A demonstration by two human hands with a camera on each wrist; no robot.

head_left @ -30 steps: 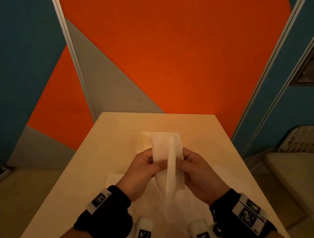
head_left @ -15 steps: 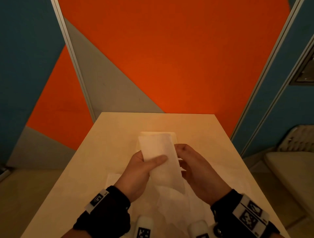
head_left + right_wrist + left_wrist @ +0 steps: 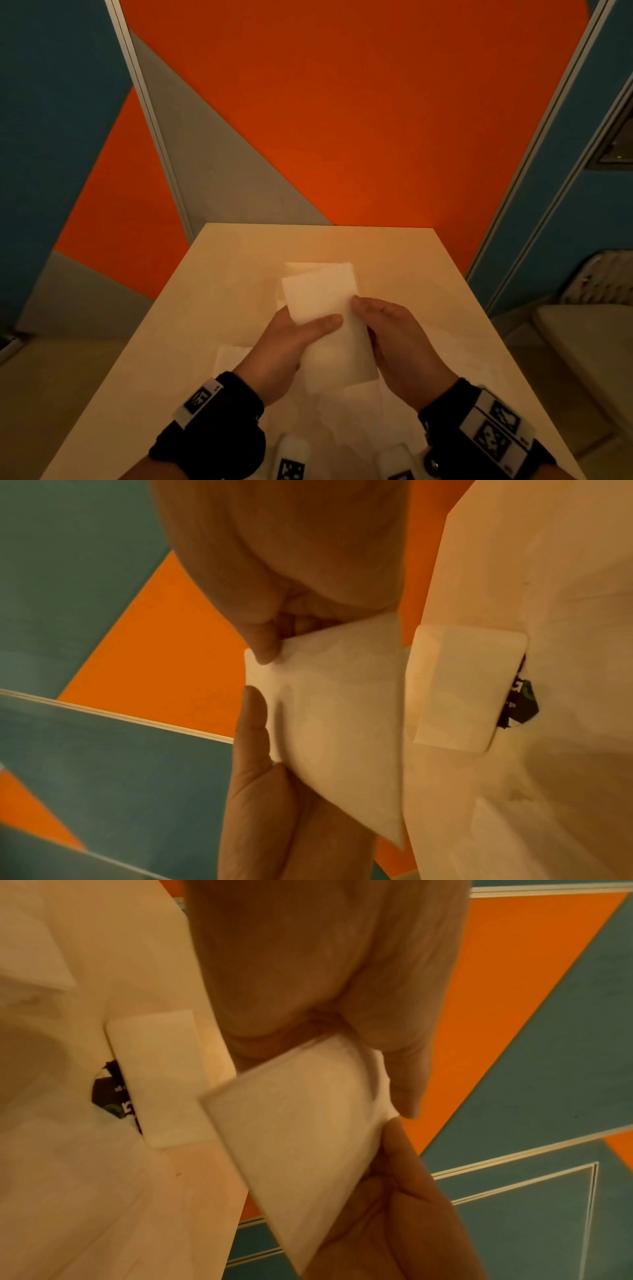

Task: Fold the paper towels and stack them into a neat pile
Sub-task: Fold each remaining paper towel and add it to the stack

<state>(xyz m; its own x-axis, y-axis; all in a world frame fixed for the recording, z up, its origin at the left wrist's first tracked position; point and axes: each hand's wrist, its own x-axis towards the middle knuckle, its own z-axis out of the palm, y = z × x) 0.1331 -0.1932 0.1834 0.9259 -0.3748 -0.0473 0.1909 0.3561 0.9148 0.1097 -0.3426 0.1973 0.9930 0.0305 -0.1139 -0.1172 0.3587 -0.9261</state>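
I hold a folded white paper towel above the table, a little nearer me than the folded pile. My left hand grips its left side, thumb laid across the top. My right hand pinches its right edge, fingers curled round it. The left wrist view shows the held towel as a flat slab beside the pile. In the right wrist view fingertips pinch a corner of the towel, with the pile behind it.
The pale table meets an orange and grey wall at its far edge. Unfolded towels lie spread under my wrists. A small dark label peeks out beside the pile. A pale seat stands to the right.
The towel stood upright, half open, between both hands; now it is folded flat. My left thumb has come over its top and my right hand has slid to its right edge.
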